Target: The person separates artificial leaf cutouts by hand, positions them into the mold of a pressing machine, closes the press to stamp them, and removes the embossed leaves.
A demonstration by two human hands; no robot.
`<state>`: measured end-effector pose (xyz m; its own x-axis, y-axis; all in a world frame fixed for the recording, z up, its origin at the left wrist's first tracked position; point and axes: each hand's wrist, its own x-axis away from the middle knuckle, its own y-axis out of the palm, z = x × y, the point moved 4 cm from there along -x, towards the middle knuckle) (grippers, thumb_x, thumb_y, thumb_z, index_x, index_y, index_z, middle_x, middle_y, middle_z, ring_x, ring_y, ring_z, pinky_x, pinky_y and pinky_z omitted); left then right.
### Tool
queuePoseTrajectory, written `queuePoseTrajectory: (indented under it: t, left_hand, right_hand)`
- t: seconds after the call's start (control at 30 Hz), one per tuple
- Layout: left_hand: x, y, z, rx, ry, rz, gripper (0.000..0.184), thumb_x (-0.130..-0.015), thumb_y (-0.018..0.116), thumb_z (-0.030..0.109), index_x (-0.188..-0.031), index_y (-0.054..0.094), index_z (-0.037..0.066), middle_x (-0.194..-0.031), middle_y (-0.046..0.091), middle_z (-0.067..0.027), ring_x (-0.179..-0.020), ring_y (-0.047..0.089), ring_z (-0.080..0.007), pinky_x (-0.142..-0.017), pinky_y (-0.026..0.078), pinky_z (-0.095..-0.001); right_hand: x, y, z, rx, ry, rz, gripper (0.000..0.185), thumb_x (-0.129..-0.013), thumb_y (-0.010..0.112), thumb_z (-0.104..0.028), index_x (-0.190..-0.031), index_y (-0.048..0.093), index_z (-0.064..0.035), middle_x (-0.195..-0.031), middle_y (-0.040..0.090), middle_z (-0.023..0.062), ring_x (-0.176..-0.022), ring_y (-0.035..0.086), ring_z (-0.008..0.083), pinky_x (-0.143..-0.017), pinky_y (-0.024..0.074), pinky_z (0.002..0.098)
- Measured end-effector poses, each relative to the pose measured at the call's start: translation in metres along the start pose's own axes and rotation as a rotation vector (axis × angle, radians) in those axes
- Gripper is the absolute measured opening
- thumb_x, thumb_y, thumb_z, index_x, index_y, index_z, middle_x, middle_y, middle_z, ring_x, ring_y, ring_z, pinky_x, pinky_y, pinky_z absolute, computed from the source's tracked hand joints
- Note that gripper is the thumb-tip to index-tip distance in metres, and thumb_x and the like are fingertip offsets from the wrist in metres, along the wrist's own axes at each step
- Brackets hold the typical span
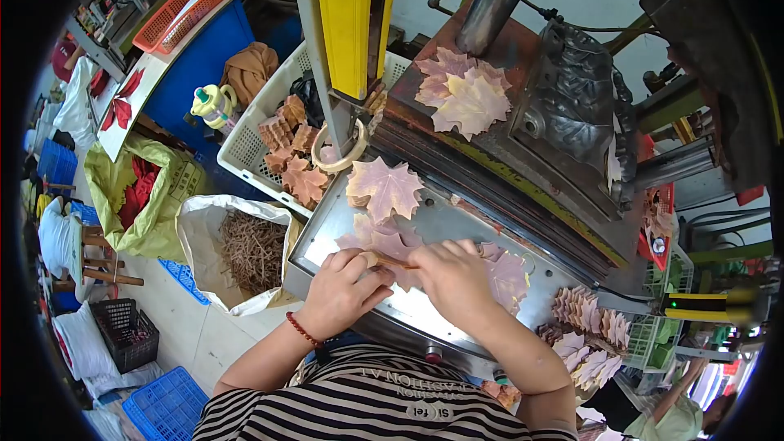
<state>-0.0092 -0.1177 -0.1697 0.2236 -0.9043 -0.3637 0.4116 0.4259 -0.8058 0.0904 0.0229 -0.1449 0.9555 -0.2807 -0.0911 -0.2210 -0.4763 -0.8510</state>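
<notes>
My left hand (347, 287) and my right hand (453, 278) meet over the metal table, both with fingers closed. Between them runs a thin brown edge (394, 261), apparently of artificial maple leaves held edge-on; the fingers cover most of it. Pinkish-mauve maple leaves (377, 235) lie just beyond my hands, and a larger pale leaf pile (384, 188) sits farther back. More mauve leaves (508, 278) rest to the right of my right hand. A red bead bracelet (302, 331) circles my left wrist.
A press with a dark leaf-shaped mould (572, 98) stands behind the metal table (327, 224); two leaf piles (469, 98) lie on its plate. A tape roll (343, 151) and a white crate (245, 143) are left. Leaf stacks (592, 314) stand right, near another person (678, 408).
</notes>
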Motion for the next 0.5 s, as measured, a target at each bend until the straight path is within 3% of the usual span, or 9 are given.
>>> queuePoseTrajectory:
  t: [0.07, 0.13, 0.2, 0.23, 0.3, 0.37, 0.43, 0.5]
  left_hand:
    - [0.002, -0.004, -0.002, 0.088, -0.018, 0.057, 0.031, -0.073, 0.076, 0.025, -0.099, 0.064, 0.013, -0.102, 0.057, -0.0044, -0.099, 0.055, -0.0254, -0.08, 0.045, -0.037]
    - [0.006, -0.014, -0.006, 0.246, -0.055, 0.158, 0.04, -0.074, 0.078, 0.029, -0.107, 0.063, 0.011, -0.107, 0.058, -0.0068, -0.103, 0.055, -0.0261, -0.085, 0.044, -0.0372]
    - [-0.011, -0.02, -0.008, 0.639, -0.202, 0.115, 0.057, -0.074, 0.079, 0.03, -0.12, 0.057, 0.007, -0.118, 0.055, -0.0091, -0.111, 0.052, -0.0256, -0.092, 0.042, -0.0378]
    - [-0.022, -0.02, -0.011, 0.834, -0.275, 0.09, 0.065, -0.074, 0.08, 0.031, -0.127, 0.053, 0.005, -0.123, 0.054, -0.0102, -0.115, 0.051, -0.0254, -0.096, 0.041, -0.038]
    - [-0.051, -0.008, -0.007, 1.264, -0.23, -0.136, 0.087, -0.078, 0.078, 0.033, -0.144, 0.032, 0.001, -0.139, 0.044, -0.0117, -0.125, 0.044, -0.0236, -0.105, 0.035, -0.0383]
    - [-0.081, 0.001, 0.012, 1.319, -0.071, -0.271, 0.09, -0.081, 0.075, 0.034, -0.147, 0.025, 0.0, -0.143, 0.04, -0.0116, -0.128, 0.043, -0.0224, -0.106, 0.034, -0.0372]
    - [-0.102, 0.006, 0.031, 1.692, -0.282, -0.372, 0.073, -0.093, 0.06, 0.031, -0.148, 0.023, -0.001, -0.144, 0.039, -0.0129, -0.129, 0.042, -0.021, -0.107, 0.034, -0.0348]
    - [-0.123, 0.009, 0.032, 1.912, -0.45, -0.315, 0.064, -0.098, 0.053, 0.028, -0.147, 0.024, -0.002, -0.144, 0.04, -0.0134, -0.129, 0.043, -0.0209, -0.106, 0.035, -0.0341]
  right_hand:
    - [0.001, -0.015, 0.011, -0.27, 0.147, -0.051, 0.018, -0.079, 0.07, -0.005, -0.093, 0.059, -0.0059, -0.087, 0.065, 0.0037, -0.078, 0.062, 0.0151, -0.071, 0.0464, 0.0312]
    - [0.004, -0.029, 0.023, -0.824, 0.364, -0.177, 0.022, -0.082, 0.07, -0.005, -0.099, 0.057, -0.0035, -0.092, 0.064, 0.0037, -0.082, 0.062, 0.0139, -0.073, 0.0482, 0.0291]
    - [0.003, -0.048, 0.018, -1.223, 0.488, -0.292, 0.023, -0.086, 0.069, -0.004, -0.104, 0.055, -0.0026, -0.094, 0.061, 0.0026, -0.086, 0.058, 0.0081, -0.076, 0.048, 0.0226]
    - [0.003, -0.053, 0.016, -1.236, 0.46, -0.298, 0.023, -0.086, 0.068, -0.004, -0.104, 0.055, -0.0026, -0.094, 0.061, 0.0027, -0.086, 0.058, 0.0085, -0.075, 0.0481, 0.0231]
    - [0.001, -0.058, 0.01, -1.261, 0.398, -0.311, 0.023, -0.086, 0.067, -0.003, -0.104, 0.054, -0.0027, -0.094, 0.061, 0.003, -0.085, 0.058, 0.0092, -0.075, 0.0482, 0.024]
    - [-0.004, -0.06, 0.011, -1.116, 0.406, -0.229, 0.025, -0.084, 0.068, -0.001, -0.104, 0.053, -0.0018, -0.093, 0.062, 0.0039, -0.084, 0.059, 0.0098, -0.073, 0.0482, 0.0246]
    - [-0.01, -0.074, 0.01, -0.9, 0.453, -0.103, 0.027, -0.082, 0.069, -0.001, -0.103, 0.052, -0.0011, -0.093, 0.062, 0.0045, -0.083, 0.06, 0.0101, -0.072, 0.0483, 0.0248]
    - [-0.008, -0.096, 0.018, -0.735, 0.343, 0.109, 0.034, -0.08, 0.072, -0.003, -0.108, 0.054, -0.0004, -0.094, 0.063, 0.0056, -0.081, 0.06, 0.0106, -0.07, 0.0481, 0.0244]
